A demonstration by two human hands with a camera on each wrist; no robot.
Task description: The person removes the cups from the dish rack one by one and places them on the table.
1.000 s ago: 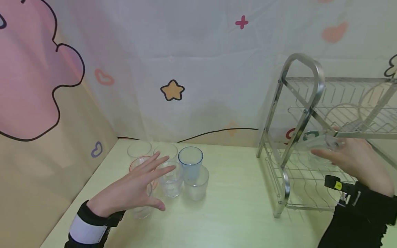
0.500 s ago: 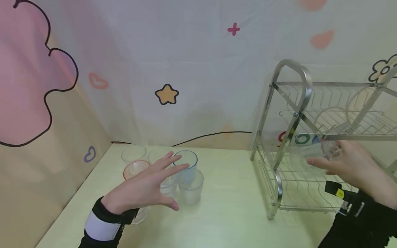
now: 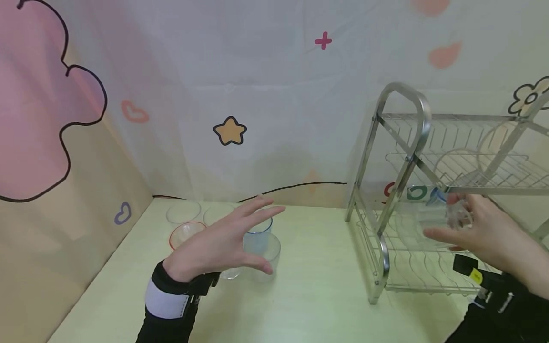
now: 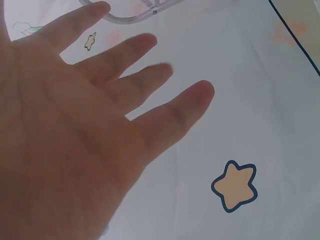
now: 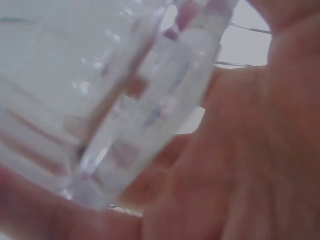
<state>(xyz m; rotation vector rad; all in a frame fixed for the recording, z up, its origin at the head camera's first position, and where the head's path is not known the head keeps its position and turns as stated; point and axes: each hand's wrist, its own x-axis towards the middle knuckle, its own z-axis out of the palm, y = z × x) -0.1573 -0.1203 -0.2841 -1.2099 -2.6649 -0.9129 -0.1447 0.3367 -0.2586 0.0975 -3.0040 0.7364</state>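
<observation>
I've got the R hand (image 3: 484, 233) holding a clear glass (image 3: 442, 216) sideways inside the rack (image 3: 403, 157); next I'd seat it. L hand (image 3: 223, 243) fingers spread wide over worktop cups (image 3: 257, 236).

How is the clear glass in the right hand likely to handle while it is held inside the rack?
The clear glass, gripped by the right hand, looks rigid and thick-walled, so probably heavy for its size. Its smooth surface may be slippery. Lying tilted near the wires of the metal rack, it could chip if knocked.
</observation>
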